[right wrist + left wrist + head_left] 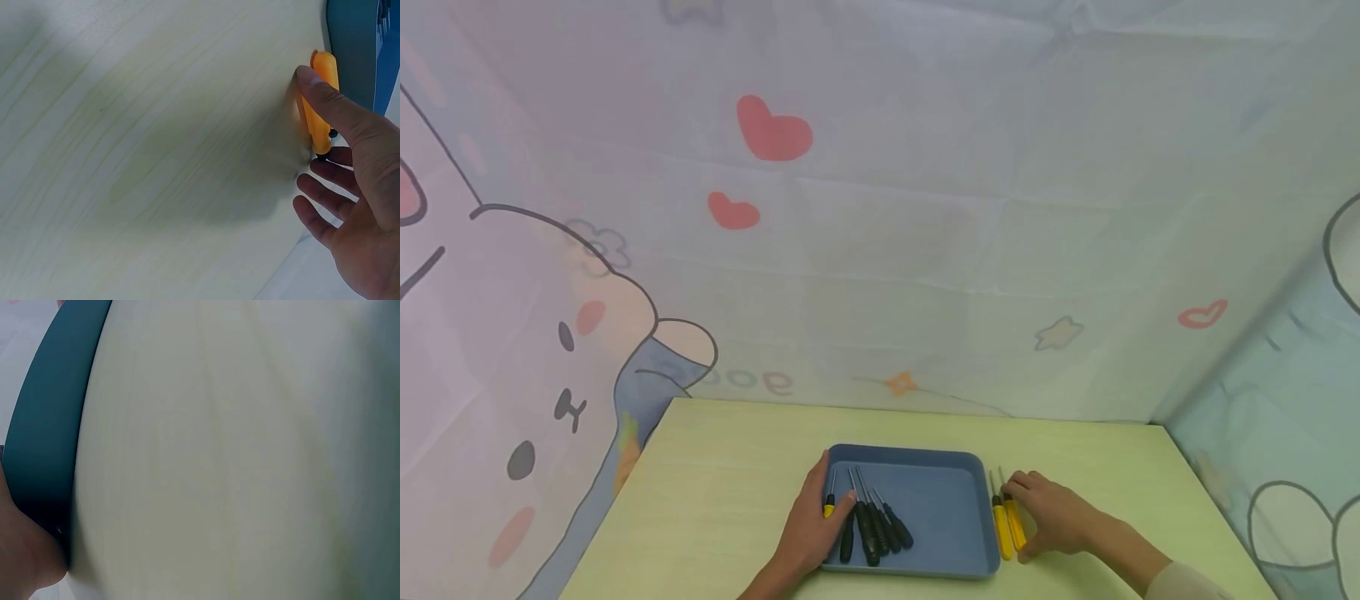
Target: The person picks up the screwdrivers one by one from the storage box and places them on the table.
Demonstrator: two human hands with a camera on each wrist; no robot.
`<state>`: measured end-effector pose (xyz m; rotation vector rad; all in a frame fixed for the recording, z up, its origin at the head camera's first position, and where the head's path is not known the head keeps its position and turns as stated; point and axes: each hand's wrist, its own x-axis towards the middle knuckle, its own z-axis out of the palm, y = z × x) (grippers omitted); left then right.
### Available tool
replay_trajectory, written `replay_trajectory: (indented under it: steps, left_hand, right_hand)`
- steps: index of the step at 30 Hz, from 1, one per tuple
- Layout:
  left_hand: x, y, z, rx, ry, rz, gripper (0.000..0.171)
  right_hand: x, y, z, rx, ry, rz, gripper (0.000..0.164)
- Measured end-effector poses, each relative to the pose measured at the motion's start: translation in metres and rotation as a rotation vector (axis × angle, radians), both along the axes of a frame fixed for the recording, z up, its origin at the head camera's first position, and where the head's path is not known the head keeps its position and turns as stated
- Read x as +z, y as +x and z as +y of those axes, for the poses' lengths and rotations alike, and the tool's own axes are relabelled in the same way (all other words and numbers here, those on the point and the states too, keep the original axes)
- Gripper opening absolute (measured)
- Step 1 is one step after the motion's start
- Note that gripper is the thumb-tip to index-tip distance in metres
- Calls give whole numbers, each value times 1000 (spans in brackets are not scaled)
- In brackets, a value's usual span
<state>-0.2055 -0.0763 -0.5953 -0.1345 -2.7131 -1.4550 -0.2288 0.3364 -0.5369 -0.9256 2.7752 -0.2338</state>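
Observation:
A blue-grey tray (947, 517) lies on the table. My left hand (805, 533) grips its left side, thumb over the rim and fingers along the outside. Several black-handled screwdrivers (867, 533) lie fanned in the tray's left part. Beside them a yellow-and-black screwdriver (829, 507) is partly hidden by the left hand. Just outside the tray's right wall, two yellow-handled screwdrivers (1002, 532) lie side by side. My right hand (1056, 512) is over the right one; in the right wrist view its thumb touches the yellow handle (320, 119), other fingers spread near the neck.
The pale wood-grain table (737, 450) extends left, right and behind the tray. A printed cloth (925, 250) with hearts and a cartoon rabbit hangs behind the table and along its sides.

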Motion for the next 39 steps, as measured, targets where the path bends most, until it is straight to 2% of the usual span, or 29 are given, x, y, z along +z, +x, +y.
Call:
replay_trajectory:
  steps: [9,15,18,24,30,39]
  left_hand:
    - [2,1,1,3,4,18,82]
    - [-1,0,1,3,8,13,83]
    - [-2,-1,1,0,8,17,83]
    - [-3,-3,1,-3,7,16,83]
    - [-3,-3,0,-6,1,21,83]
    - [-2,-1,0,-9,7,20,83]
  right_hand:
    - [-2,2,2,-31,-9,-27,93]
    - [-7,4,3,-80,-28,-66,93]
    - [-5,5,4,-77,-25,-69,95]
    - [16,3,1,-30,-9,-14,100]
    - [40,-1,-9,-2,-12,15,97]
    - [59,-3,-24,28,-20,66,93]
